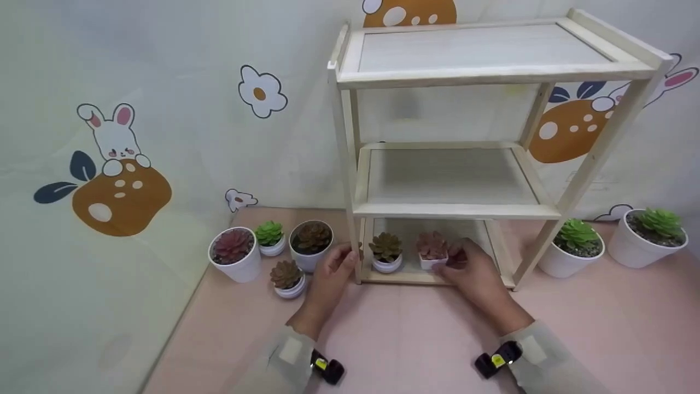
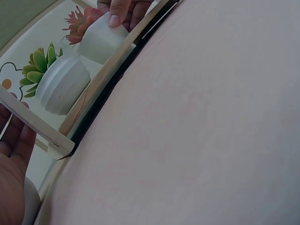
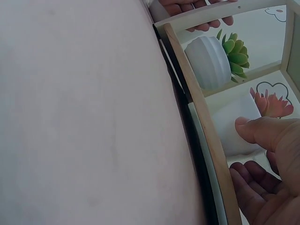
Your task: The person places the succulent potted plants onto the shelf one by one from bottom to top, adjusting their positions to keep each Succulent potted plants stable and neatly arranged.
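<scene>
My right hand (image 1: 473,271) pinches a small square white pot with a pink succulent (image 1: 432,246) on the rack's bottom shelf. In the right wrist view the thumb (image 3: 253,131) lies against the pot's front. Beside it on that shelf stands a round white pot with a succulent (image 1: 386,253), green in the wrist views. My left hand (image 1: 333,273) holds the front left post of the pale wooden rack (image 1: 456,210). Its fingers pass behind the post, and their tips show inside the rack in the right wrist view; the thumb is at the front.
Left of the rack stand potted succulents: a red one (image 1: 236,254), a small green one (image 1: 270,238), a dark brown one (image 1: 310,246) and a small brown one (image 1: 288,279). Two larger green ones (image 1: 574,249) (image 1: 651,238) stand right. A patterned wall (image 1: 219,137) rises behind.
</scene>
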The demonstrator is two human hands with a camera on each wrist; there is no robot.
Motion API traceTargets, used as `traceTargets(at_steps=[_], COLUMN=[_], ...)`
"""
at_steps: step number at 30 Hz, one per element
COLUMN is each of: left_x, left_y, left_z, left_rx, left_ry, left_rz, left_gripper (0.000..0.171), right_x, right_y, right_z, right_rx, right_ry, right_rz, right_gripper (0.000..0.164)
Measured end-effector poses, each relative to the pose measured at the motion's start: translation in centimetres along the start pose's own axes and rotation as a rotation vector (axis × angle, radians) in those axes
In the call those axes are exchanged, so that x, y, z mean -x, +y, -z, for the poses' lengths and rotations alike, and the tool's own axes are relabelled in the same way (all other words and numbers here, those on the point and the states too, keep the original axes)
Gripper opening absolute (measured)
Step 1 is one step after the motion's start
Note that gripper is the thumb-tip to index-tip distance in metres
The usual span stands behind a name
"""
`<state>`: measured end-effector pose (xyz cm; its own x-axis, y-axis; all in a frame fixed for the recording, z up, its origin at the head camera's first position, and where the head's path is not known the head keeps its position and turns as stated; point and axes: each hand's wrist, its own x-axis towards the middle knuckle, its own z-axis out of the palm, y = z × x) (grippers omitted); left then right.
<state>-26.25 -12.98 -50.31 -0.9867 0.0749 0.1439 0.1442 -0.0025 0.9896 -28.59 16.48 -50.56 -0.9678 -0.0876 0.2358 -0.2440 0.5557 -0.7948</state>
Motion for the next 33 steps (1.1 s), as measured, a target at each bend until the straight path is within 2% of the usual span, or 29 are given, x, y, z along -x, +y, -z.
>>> traceTargets(at_steps=[6, 12, 21, 25, 28, 33], left_x=[-0.5, -0.5, -0.5, -0.4, 0.0, 0.6], left_y=[-1.2, -1.3, -1.2, -0.7, 0.3, 1.4], left_z=[0.1, 0.0, 0.3, 0.3, 0.1, -0.2], left_rx=[-0.013, -0.001, 0.016, 0.024, 0.008, -0.006], left_ry=[0.005, 0.003, -0.01, -0.01, -0.011, -0.012], left_rz=[-0.02, -0.048, -0.022, -0.018, -0.02, -0.046], left_gripper=[0.033, 0.04, 0.037, 0.033, 0.032, 0.035], right_x=[0.0, 0.2, 0.8, 1.1, 1.4, 2.1], right_y=[-0.1, -0.4, -1.0, -1.7, -2.3, -3.5], right_z=[0.2, 0.5, 1.4, 2.0, 2.6, 3.7], right_rx=[0.006, 0.01, -0.028, -0.004, 0.019, 0.037], right_ry=[0.007, 0.006, -0.03, -0.022, -0.015, 0.008], right_rz=[0.005, 0.0, 0.019, 0.01, 0.009, 0.037], right_gripper=[0.039, 0.038, 0.044, 0.05, 0.053, 0.053])
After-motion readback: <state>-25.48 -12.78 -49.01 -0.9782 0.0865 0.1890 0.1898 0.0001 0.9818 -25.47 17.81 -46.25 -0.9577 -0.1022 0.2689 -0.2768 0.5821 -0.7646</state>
